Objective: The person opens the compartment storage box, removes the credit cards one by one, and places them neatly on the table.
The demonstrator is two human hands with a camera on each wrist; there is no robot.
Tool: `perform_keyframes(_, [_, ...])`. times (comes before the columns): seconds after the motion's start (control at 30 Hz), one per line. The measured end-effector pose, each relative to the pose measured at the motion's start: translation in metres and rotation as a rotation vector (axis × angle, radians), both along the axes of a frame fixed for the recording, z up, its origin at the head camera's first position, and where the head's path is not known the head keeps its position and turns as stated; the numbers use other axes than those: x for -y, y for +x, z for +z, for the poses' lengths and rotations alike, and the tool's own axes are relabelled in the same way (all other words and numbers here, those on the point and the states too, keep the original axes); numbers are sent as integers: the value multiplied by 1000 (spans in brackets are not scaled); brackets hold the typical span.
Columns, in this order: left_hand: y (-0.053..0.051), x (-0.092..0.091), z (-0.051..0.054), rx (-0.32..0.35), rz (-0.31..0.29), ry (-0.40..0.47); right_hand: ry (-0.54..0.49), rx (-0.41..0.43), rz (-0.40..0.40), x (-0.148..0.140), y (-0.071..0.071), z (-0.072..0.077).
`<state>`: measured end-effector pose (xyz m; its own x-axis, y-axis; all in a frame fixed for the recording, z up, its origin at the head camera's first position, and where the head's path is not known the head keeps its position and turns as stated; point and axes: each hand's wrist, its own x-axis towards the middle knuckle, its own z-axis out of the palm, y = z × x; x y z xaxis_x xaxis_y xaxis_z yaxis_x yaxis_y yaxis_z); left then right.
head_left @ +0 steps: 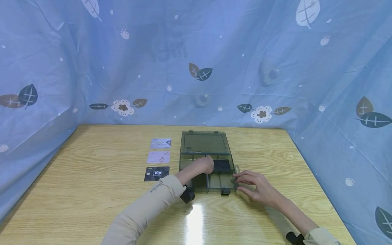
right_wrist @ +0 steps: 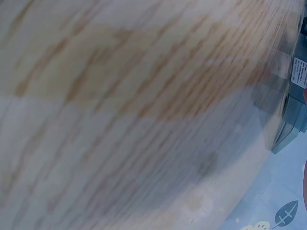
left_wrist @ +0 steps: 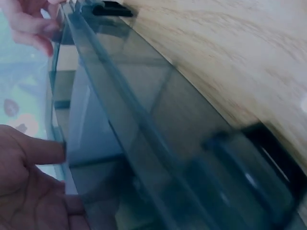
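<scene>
A see-through dark plastic box [head_left: 215, 181] with dividers lies on the wooden table, its lid [head_left: 206, 143] folded back away from me. My left hand [head_left: 204, 165] reaches over the box and pinches a dark card-like piece [head_left: 222, 165] that sits in the back right part. In the left wrist view, that hand's thumb [left_wrist: 45, 151] meets the edge of a flat bluish face behind the box wall. At the box's right side, my right hand [head_left: 255, 185] rests extended fingers and thumb against the wall.
Left of the box, a silver card [head_left: 160, 143], a pink card [head_left: 158, 157] and a black Vip card [head_left: 150, 174] lie in a column. Black latches [head_left: 225, 191] stick out at the box's front. A blue patterned cloth [head_left: 171, 85] hangs behind and beside the table.
</scene>
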<state>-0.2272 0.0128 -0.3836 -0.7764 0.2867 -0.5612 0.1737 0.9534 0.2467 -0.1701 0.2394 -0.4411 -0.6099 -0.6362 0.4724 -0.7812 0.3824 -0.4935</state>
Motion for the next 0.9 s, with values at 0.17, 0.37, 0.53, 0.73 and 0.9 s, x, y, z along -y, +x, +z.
perform_keyframes(0.17, [2, 2, -1, -46, 26, 24, -9, -14, 6, 0, 0, 0])
perform_keyframes(0.37, [2, -2, 5, -60, -67, -21, 11, -10, 3, 1, -2, 0])
perform_keyframes(0.53, [0, -3, 7, -41, -55, -26, 21, -5, 8, 2, -3, 1])
perform_keyframes(0.73, [0, -3, 7, -48, -20, 11, -23, -63, 35, 2, -3, 3])
perform_keyframes(0.9, [-1, -1, 4, -52, -11, -4, -41, -89, 53, 2, -4, 2])
